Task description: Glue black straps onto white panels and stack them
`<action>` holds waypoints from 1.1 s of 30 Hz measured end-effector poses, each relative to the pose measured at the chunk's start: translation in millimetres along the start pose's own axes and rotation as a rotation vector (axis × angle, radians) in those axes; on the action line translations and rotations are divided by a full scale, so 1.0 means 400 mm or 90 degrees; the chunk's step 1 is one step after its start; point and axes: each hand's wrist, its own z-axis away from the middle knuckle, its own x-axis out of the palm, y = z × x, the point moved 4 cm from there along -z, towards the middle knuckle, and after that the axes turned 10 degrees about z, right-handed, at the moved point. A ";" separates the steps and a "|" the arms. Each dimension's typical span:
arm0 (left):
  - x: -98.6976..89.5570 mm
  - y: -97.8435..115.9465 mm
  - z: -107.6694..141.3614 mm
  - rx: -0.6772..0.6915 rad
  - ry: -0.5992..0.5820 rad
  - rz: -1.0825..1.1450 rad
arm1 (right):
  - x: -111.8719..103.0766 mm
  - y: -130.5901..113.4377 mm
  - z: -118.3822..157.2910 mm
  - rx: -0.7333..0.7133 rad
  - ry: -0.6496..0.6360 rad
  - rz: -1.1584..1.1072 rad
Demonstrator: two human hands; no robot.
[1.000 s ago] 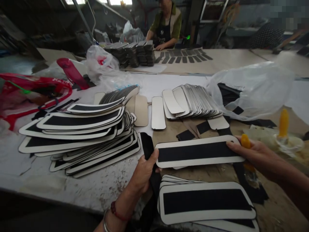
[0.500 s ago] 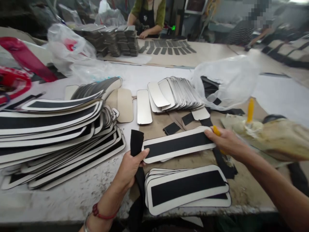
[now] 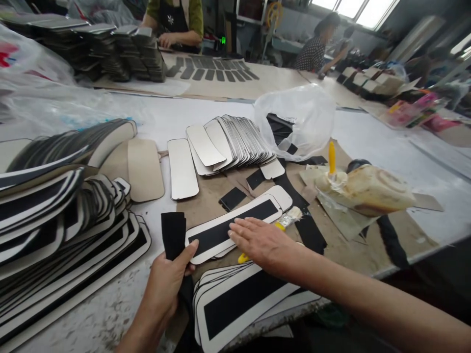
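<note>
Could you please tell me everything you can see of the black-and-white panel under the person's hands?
The panel is long and flat with rounded corners: a black strip framed by a pale border with a thin dark edge. It looks like thin sheet material, smooth and matte. It lies slanting above a brown sheet, its right end farther away. A plain pale piece shows beneath that end. The left hand has its thumb on the left end; the right hand lies palm down over it, hiding part.
</note>
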 end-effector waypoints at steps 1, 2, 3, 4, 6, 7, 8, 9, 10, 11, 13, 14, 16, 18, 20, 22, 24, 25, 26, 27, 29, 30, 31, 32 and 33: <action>0.001 -0.001 0.000 0.001 -0.001 -0.002 | 0.009 -0.009 -0.016 -0.030 -0.014 -0.010; 0.001 -0.001 0.000 0.004 -0.003 -0.004 | 0.018 -0.016 -0.026 -0.055 -0.026 -0.015; 0.000 -0.001 0.000 0.008 -0.002 -0.006 | 0.027 -0.018 -0.032 -0.074 -0.032 -0.013; 0.000 -0.002 0.001 0.012 0.000 -0.011 | 0.035 -0.018 -0.033 -0.084 -0.035 -0.005; -0.002 -0.004 0.001 0.016 0.008 -0.020 | 0.051 -0.006 -0.024 -0.085 -0.038 0.026; -0.002 -0.005 0.001 0.016 0.013 -0.022 | 0.058 0.003 -0.015 -0.082 -0.041 0.044; -0.003 -0.006 0.001 0.014 0.019 -0.021 | 0.066 0.014 -0.004 -0.078 -0.047 0.060; -0.003 -0.007 0.002 0.012 0.025 -0.017 | 0.072 0.028 0.008 -0.072 -0.053 0.075; -0.003 -0.008 0.003 0.008 0.031 -0.010 | 0.079 0.042 0.021 -0.065 -0.060 0.084; -0.003 -0.009 0.003 0.004 0.038 -0.002 | 0.084 0.059 0.035 -0.056 -0.065 0.090; -0.003 -0.011 0.004 -0.003 0.047 0.007 | 0.094 0.094 0.064 -0.031 -0.068 0.094; -0.003 -0.012 0.005 -0.004 0.050 0.009 | 0.099 0.113 0.079 -0.019 -0.067 0.095; -0.002 -0.013 0.004 -0.003 0.050 0.009 | 0.110 0.149 0.108 0.003 -0.065 0.097; 0.000 -0.014 0.003 0.003 0.049 0.011 | 0.120 0.182 0.134 0.021 -0.066 0.104; 0.000 -0.014 0.002 0.008 0.045 0.014 | 0.122 0.209 0.156 0.031 -0.074 0.115; 0.001 -0.015 0.002 0.010 0.035 0.021 | 0.112 0.229 0.171 0.042 -0.078 0.129; 0.001 -0.015 0.002 0.008 0.025 0.033 | 0.086 0.240 0.181 0.056 -0.066 0.129; 0.000 -0.014 0.002 0.008 0.019 0.040 | 0.070 0.243 0.184 0.071 -0.051 0.124; -0.001 -0.014 0.002 0.006 0.014 0.047 | 0.052 0.246 0.187 0.097 -0.028 0.117; -0.002 -0.013 0.002 0.004 0.010 0.053 | 0.036 0.249 0.189 0.136 -0.001 0.103; -0.004 -0.010 0.004 0.002 0.002 0.068 | 0.010 0.258 0.196 0.246 0.073 0.043; -0.005 -0.008 0.006 -0.001 -0.001 0.075 | 0.003 0.261 0.201 0.298 0.111 0.005; -0.007 -0.006 0.008 -0.004 -0.002 0.082 | -0.001 0.263 0.204 0.335 0.142 -0.029; -0.008 -0.004 0.011 -0.006 -0.001 0.088 | -0.002 0.263 0.206 0.355 0.167 -0.057; -0.011 -0.001 0.014 -0.006 0.002 0.094 | -0.002 0.261 0.205 0.363 0.180 -0.074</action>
